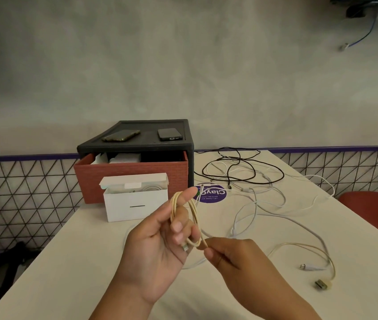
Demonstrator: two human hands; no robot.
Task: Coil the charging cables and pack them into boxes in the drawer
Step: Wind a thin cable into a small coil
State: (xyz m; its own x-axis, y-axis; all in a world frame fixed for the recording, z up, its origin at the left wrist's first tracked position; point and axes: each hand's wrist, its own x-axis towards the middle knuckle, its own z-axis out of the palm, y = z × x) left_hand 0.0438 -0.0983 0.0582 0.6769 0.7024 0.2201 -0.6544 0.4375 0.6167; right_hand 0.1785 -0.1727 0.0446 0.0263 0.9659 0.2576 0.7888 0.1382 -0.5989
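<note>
My left hand (160,236) holds a coil of cream charging cable (195,215) looped round its fingers, above the table's middle. My right hand (236,255) pinches the same cable just right of the coil. The cable's loose end runs off to the right and ends in a USB plug (322,284) on the table. An open white box (135,199) with a coiled cable inside stands in front of the red drawer (132,179), which is pulled out of a black cabinet (137,144) and holds white boxes.
Black cables (241,172) and white cables (264,211) lie tangled on the white table (68,262) to the right. Two phones (121,135) rest on the cabinet top. A purple sticker (211,195) is beside the drawer. A red chair (372,209) stands at the right edge.
</note>
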